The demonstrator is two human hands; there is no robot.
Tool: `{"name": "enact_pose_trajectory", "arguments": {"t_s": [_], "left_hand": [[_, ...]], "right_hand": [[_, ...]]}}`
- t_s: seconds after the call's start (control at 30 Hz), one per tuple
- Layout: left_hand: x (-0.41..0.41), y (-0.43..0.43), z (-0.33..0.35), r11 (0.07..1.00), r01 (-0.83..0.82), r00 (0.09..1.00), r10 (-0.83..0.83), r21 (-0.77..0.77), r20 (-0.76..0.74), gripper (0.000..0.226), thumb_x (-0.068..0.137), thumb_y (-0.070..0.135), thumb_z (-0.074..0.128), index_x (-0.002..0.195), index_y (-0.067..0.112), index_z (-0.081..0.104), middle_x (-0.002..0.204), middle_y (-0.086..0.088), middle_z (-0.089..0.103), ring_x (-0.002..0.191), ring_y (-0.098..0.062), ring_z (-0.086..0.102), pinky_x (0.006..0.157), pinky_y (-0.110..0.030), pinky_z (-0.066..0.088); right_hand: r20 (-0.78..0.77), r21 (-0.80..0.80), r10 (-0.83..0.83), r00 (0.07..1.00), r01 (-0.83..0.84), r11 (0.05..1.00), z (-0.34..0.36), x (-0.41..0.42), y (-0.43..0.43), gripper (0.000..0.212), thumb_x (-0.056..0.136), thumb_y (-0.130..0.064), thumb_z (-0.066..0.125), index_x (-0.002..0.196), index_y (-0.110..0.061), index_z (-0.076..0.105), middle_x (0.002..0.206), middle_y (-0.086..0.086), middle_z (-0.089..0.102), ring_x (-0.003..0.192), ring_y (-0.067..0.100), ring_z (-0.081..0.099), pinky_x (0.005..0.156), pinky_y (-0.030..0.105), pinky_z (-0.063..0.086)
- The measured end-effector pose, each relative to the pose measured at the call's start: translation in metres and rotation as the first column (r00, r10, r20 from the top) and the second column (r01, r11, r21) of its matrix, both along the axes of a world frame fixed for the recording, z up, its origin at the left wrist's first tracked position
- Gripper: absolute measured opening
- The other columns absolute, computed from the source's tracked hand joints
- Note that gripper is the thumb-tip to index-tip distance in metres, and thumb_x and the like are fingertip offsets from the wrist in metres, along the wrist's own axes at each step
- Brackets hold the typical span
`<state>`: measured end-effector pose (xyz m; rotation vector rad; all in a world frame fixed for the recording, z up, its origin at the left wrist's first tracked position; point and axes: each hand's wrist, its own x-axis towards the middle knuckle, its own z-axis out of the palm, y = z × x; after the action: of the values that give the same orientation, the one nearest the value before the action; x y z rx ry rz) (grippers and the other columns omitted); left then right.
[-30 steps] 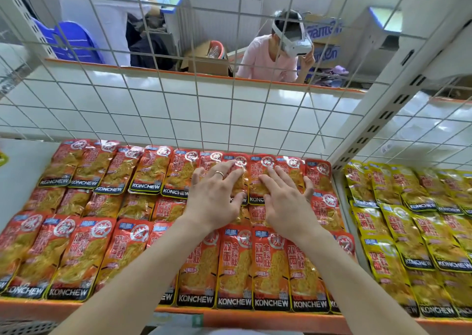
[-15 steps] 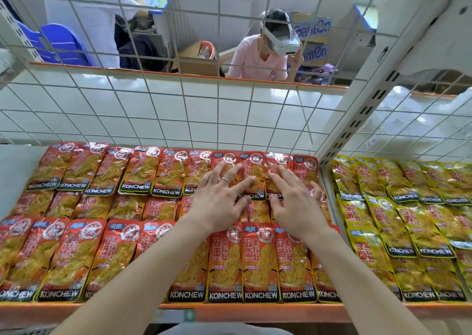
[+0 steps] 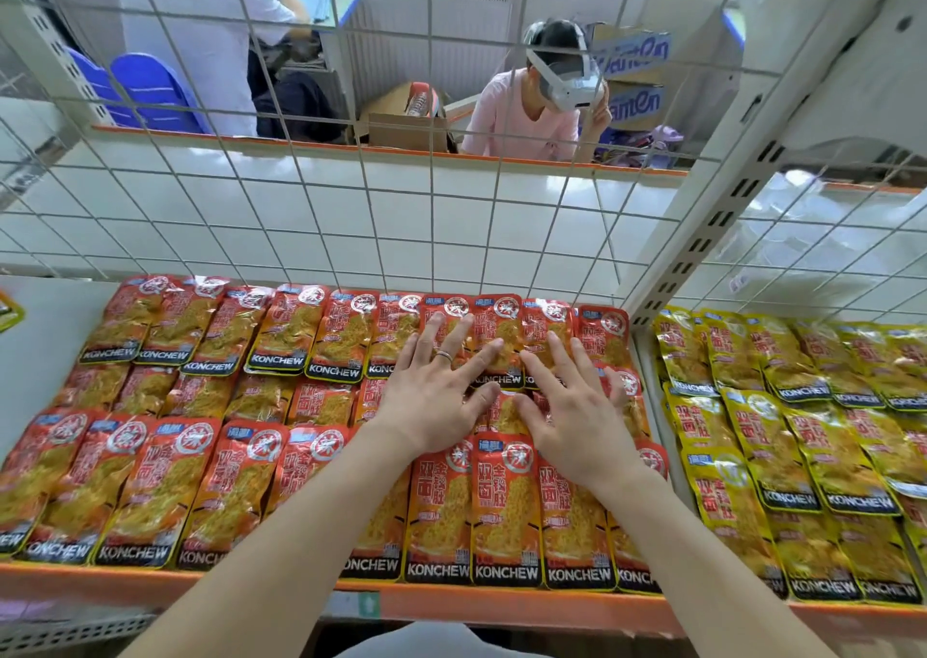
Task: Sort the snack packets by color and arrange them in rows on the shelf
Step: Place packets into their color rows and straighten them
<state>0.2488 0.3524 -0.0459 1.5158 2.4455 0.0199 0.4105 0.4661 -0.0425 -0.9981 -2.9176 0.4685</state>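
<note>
Red KONCHEW snack packets (image 3: 165, 477) lie in three overlapping rows across the white shelf (image 3: 45, 351) with its orange front edge. Yellow packets (image 3: 782, 436) fill the bay to the right in rows. My left hand (image 3: 436, 391), with a ring on one finger, lies flat with fingers spread on the back and middle red rows. My right hand (image 3: 577, 406) rests flat beside it, fingers spread on the red packets near the right end. Neither hand grips a packet.
A white wire grid (image 3: 351, 206) closes the shelf's back. A slotted grey upright (image 3: 702, 226) separates the red bay from the yellow one. Beyond the grid sit a person in pink with a headset (image 3: 542, 105) and cardboard boxes (image 3: 401, 120). A yellow packet corner (image 3: 7, 311) shows far left.
Both hands have stayed flat on the red packets at the right end, shifting slightly. The camera has swung a little, so the shelf sits further left in view.
</note>
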Motion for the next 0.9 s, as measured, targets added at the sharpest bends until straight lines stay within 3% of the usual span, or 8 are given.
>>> {"name": "enact_pose_trajectory", "arguments": {"t_s": [0.17, 0.4, 0.77, 0.9], "left_hand": [[0.0004, -0.0002, -0.0023, 1.0, -0.002, 1.0, 0.003, 0.019, -0.03, 0.059, 0.099, 0.067, 0.008, 0.153, 0.053, -0.011, 0.165, 0.011, -0.022, 0.15, -0.022, -0.03, 0.123, -0.047, -0.015], [-0.0007, 0.0011, -0.0028, 1.0, -0.021, 1.0, 0.021, 0.016, -0.01, 0.057, 0.1, 0.067, 0.014, 0.153, 0.055, -0.002, 0.167, 0.013, -0.017, 0.151, -0.02, -0.027, 0.122, -0.051, -0.013], [0.0008, 0.0057, 0.0052, 0.999, -0.029, 0.999, 0.029, -0.014, -0.024, 0.057, 0.101, 0.065, 0.02, 0.154, 0.051, 0.005, 0.168, 0.013, -0.009, 0.153, -0.021, -0.021, 0.119, -0.06, -0.013], [0.0015, 0.0066, 0.0036, 0.998, -0.055, 0.998, 0.055, 0.0, 0.003, 0.055, 0.101, 0.064, 0.024, 0.153, 0.05, 0.013, 0.168, 0.015, -0.007, 0.153, -0.02, -0.02, 0.119, -0.06, -0.013]], "right_hand": [[0.021, 0.05, -0.003, 1.0, 0.002, 0.999, -0.0082, 0.0003, -0.0011, 0.07, 0.091, -0.065, 0.006, 0.156, -0.041, 0.013, 0.167, -0.007, -0.004, 0.153, 0.016, -0.011, 0.12, 0.051, -0.002], [0.026, 0.085, -0.01, 1.0, 0.008, 0.996, -0.0077, -0.0001, -0.0039, 0.068, 0.092, -0.063, 0.009, 0.156, -0.04, 0.019, 0.168, -0.004, 0.006, 0.154, 0.02, 0.0, 0.121, 0.053, 0.006], [0.034, 0.102, -0.008, 0.999, 0.005, 0.995, -0.0059, 0.0015, -0.0049, 0.058, 0.102, -0.054, 0.028, 0.157, -0.038, 0.018, 0.168, -0.002, 0.005, 0.154, 0.022, 0.0, 0.121, 0.052, 0.007], [0.056, 0.107, -0.003, 0.998, -0.003, 0.994, -0.0052, 0.0005, -0.0055, 0.058, 0.102, -0.055, 0.024, 0.156, -0.038, 0.017, 0.168, -0.002, 0.005, 0.154, 0.022, -0.001, 0.121, 0.052, 0.006]]}}
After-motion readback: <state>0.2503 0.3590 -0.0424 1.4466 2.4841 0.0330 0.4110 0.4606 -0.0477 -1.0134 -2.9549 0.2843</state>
